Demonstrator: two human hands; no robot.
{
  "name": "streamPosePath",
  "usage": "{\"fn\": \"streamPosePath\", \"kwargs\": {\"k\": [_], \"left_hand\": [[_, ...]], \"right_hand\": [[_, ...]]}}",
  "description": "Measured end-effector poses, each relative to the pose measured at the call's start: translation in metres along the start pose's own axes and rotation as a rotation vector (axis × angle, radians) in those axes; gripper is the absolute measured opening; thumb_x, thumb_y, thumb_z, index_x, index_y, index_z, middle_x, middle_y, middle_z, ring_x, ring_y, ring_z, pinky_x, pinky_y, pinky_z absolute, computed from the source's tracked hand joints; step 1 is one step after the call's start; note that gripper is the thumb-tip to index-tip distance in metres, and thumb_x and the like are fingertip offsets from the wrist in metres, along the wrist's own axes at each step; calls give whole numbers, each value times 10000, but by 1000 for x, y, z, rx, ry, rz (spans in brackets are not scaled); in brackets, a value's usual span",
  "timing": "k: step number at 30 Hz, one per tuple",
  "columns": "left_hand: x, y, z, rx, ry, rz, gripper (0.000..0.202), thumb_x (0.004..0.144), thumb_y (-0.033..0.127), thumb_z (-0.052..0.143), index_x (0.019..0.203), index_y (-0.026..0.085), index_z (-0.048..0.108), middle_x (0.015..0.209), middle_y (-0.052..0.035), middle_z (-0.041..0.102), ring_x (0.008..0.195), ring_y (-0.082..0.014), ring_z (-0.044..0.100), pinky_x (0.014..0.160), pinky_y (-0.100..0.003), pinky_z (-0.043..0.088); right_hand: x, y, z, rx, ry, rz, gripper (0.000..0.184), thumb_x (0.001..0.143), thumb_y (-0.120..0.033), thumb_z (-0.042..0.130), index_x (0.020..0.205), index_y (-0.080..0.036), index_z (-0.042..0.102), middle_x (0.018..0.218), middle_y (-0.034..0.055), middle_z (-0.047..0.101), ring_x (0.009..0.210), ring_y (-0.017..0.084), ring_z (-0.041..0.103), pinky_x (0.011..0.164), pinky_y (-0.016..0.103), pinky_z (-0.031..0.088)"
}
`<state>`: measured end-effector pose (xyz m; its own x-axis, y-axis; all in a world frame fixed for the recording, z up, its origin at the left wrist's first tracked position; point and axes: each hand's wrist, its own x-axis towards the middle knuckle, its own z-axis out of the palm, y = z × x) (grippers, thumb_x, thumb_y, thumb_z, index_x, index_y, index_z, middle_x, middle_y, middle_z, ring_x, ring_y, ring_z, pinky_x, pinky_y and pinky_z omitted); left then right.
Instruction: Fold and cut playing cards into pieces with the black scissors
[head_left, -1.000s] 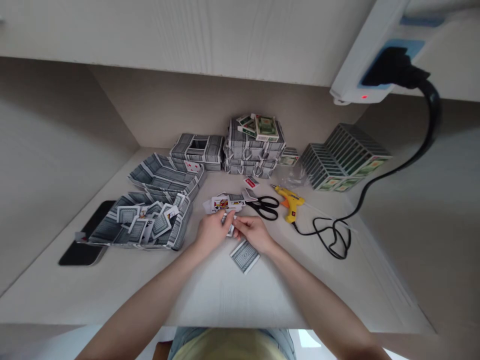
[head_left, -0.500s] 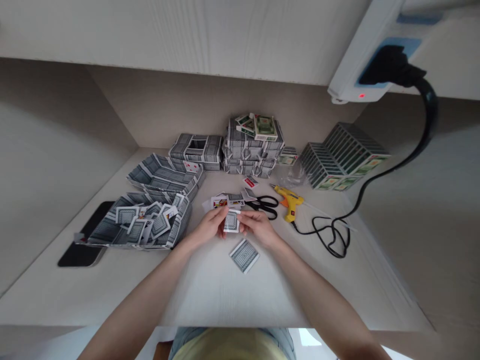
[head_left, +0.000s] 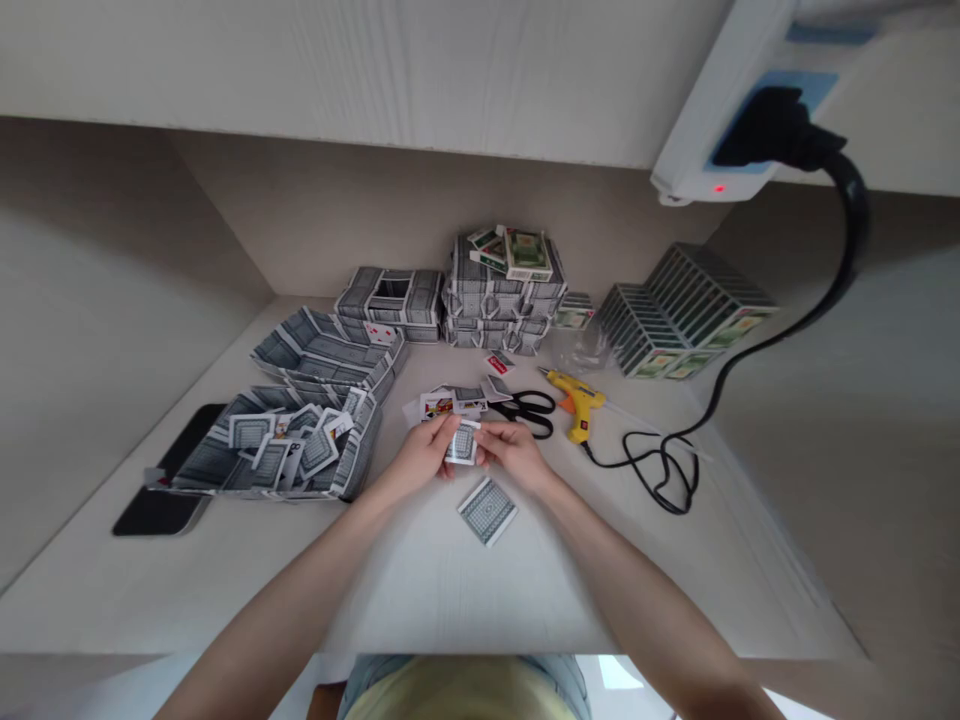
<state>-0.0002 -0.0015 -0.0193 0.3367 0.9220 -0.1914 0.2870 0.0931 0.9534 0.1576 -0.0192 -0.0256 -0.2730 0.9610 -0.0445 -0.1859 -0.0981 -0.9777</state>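
Both hands pinch one playing card [head_left: 463, 442] over the middle of the desk, its grey patterned back towards me. My left hand [head_left: 425, 450] grips the card's left side, and my right hand [head_left: 515, 450] holds its right side. The fingers behind the card are partly hidden. Just below the hands a grey-backed card piece [head_left: 487, 511] lies flat on the desk. Behind them lie several loose cards [head_left: 437, 404], some face up. Black-handled scissors [head_left: 534, 402] rest beyond my right hand, their blades partly covered by cards.
A yellow glue gun [head_left: 577, 396] lies at the right with its cord [head_left: 667, 480] coiled. On the left, a box made of cards [head_left: 360, 450] holds loose cards, overlapping a black phone [head_left: 161, 510]. Card-built boxes [head_left: 506, 290] and stacked card packs [head_left: 697, 305] stand behind. A power strip [head_left: 697, 150] hangs above.
The hands stay almost in place, both holding the card, which has tilted slightly. The whole view has shifted a little; nothing else has visibly moved.
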Motion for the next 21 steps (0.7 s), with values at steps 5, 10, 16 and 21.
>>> {"fn": "streamPosePath", "kwargs": {"k": [5,10,16,21], "left_hand": [[-3,5,2,117,85,74,384,828,491,340,684,160,471,460,47,441,364,-78,409,365,-199,334],[-3,5,4,185,130,97,375,833,460,328,647,166,469,438,48,425,393,-88,402,403,-204,331],[-2,4,6,263,191,141,368,831,429,319,611,169,456,471,26,442,502,-107,443,466,-201,348],[-2,0,7,334,220,189,370,832,410,314,608,157,464,534,14,471,520,-98,428,477,-193,335]], "right_hand": [[0,1,1,2,-4,19,309,720,-437,604,612,-148,591,519,-6,544,441,101,457,473,241,367],[-1,-1,3,32,-4,57,322,694,-467,620,606,-159,588,523,0,554,437,111,478,462,251,397],[-1,-1,6,10,5,57,344,686,-490,618,591,-163,573,498,-5,547,412,111,467,439,254,400],[-3,0,7,28,4,69,322,693,-472,620,630,-158,586,496,-7,555,396,111,478,432,257,407]]}}
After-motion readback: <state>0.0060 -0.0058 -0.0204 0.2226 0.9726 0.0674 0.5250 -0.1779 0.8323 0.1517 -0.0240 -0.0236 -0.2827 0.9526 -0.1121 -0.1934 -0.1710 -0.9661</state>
